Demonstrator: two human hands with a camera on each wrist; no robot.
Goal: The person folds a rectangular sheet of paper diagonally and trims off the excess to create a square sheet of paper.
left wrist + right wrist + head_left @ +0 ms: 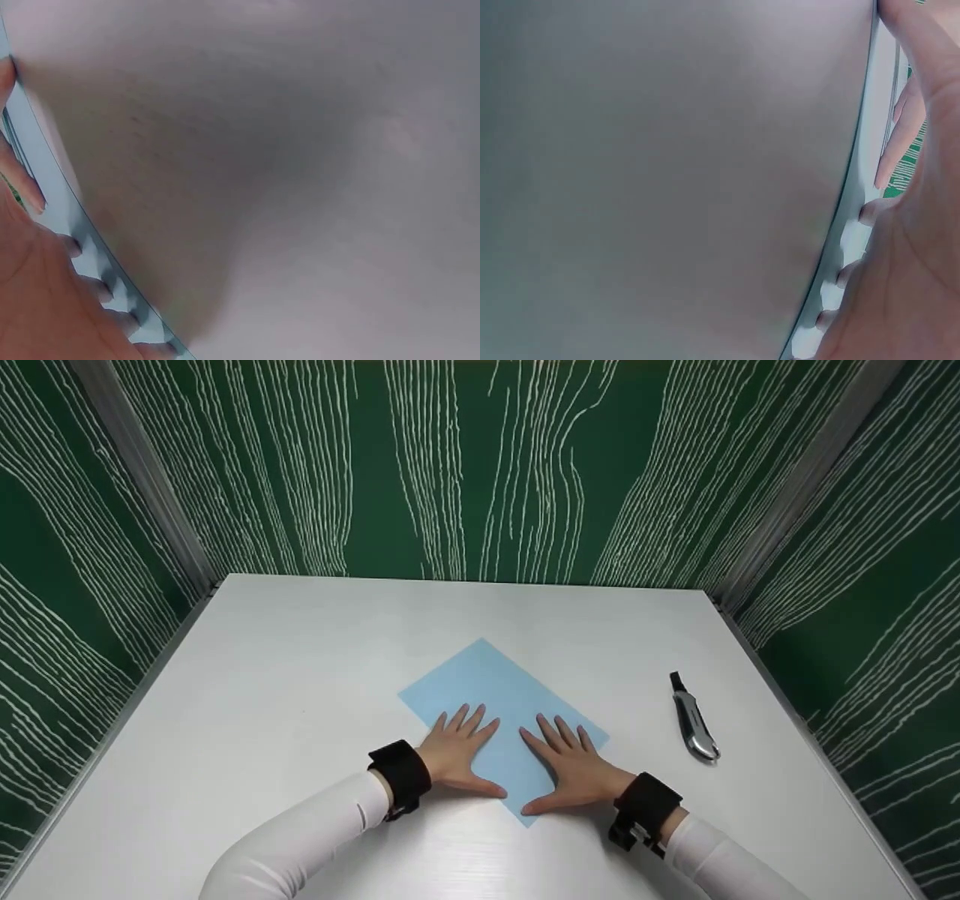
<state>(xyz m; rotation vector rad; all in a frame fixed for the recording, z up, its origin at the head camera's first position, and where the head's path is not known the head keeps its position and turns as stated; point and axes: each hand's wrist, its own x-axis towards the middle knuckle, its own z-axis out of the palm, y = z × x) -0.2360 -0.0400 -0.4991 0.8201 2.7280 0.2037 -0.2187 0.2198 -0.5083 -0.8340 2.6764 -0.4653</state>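
Observation:
A light blue sheet of paper point(487, 682) lies on the white table, turned so that one corner points toward the person. On its left part rests the left hand point(459, 754), fingers spread and straight, thumb near the lower edge. The right hand point(574, 769) lies on the right part in the same way, its thumb close to the near corner. Both palms show from the side in the wrist views, the left palm point(45, 292) and the right palm point(900, 277), with fingertips touching the paper. Neither hand grips anything.
A grey and black utility knife point(694, 724) lies on the white table point(300, 660) to the right of the paper. Green panels point(367, 495) with pale wavy lines stand at the back and both sides, joined by grey metal posts point(146, 457).

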